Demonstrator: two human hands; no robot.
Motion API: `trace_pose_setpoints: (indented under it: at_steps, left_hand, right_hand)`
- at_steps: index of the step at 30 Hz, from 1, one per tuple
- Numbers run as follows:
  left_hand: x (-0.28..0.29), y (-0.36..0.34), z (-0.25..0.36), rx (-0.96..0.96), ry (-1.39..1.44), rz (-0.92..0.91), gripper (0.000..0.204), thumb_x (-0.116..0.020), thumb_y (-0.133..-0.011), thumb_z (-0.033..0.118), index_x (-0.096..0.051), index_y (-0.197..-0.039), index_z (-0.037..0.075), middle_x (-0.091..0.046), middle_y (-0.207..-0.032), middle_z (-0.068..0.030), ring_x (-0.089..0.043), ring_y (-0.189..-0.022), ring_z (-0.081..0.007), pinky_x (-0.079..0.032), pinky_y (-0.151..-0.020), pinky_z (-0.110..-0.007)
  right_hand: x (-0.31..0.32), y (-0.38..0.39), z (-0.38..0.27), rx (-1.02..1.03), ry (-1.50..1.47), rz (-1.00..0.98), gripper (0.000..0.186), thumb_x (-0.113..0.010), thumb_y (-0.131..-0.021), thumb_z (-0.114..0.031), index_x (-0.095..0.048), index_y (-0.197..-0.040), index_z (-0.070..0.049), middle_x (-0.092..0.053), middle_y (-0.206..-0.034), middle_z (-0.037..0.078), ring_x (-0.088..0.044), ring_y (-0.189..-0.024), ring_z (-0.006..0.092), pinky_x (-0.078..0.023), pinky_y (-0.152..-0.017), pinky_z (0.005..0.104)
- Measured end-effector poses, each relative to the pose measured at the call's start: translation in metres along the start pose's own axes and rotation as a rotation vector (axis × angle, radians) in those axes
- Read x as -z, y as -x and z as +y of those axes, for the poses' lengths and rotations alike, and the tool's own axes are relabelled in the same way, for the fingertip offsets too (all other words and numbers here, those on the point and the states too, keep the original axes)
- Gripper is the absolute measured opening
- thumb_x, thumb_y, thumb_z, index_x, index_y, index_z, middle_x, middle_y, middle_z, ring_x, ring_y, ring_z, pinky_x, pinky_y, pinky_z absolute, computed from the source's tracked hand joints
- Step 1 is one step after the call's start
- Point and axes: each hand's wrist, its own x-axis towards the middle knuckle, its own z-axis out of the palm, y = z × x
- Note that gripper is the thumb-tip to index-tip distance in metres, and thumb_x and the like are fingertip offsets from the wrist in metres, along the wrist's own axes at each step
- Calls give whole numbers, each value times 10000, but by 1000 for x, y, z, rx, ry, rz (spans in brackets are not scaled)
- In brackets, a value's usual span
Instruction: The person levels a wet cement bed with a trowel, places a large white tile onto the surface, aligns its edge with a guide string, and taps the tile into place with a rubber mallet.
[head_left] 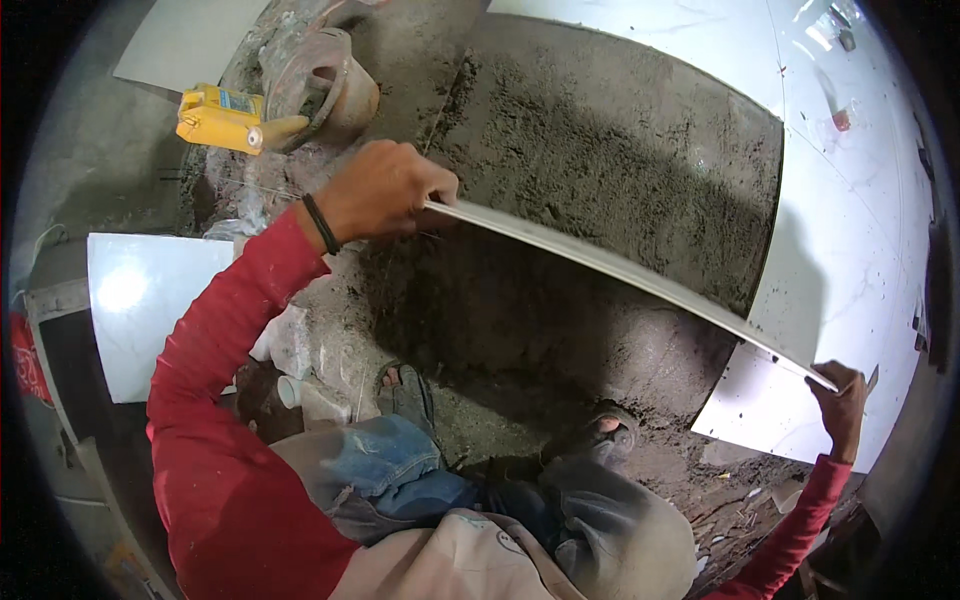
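A large floor tile [610, 268], seen nearly edge-on as a thin white strip, is held up across the middle of the view. My left hand [378, 195] grips its left end, fingers wrapped round the corner. At the far right end my right hand [843, 400] is closed on the other corner. Beyond the tile lies a bed of grey wet mortar [600, 130] with a rough surface. The tile casts a dark shadow near my feet, and its underside is hidden from me.
Laid white marbled tiles [850, 240] border the mortar at the right and back. At the back left stand a dirty bucket [350, 95] and a yellow box-shaped tool [220, 118]. Another white tile [150, 300] leans at the left. Rubble [325, 390] lies by my left foot.
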Motion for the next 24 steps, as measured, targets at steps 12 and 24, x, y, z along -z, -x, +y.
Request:
trace_pose_setpoints:
  at_steps: [12,24]
  left_hand:
    - [70,-176,-99,244,-415,185,377,-695,-819,442,-645,-861,70,-634,-760,-189,-658,-748,-330,-491,-660,-447]
    - [15,-69,-54,-73,-207,204,278,-681,-847,391,-640,-828,117,-658,-755,-104,-638,-715,-333,-479,-627,-428]
  right_hand:
    - [24,-249,85,142,241,505,410,-692,-859,-379,-686,-1091,-41,-685,-834,187,-672,-772,276,-491,-704,387]
    - [19,-116,36,166,-40,157,178,-713,-819,-89,-699,-961,17,-664,-791,62,-543,-725,84,-443,-647,280]
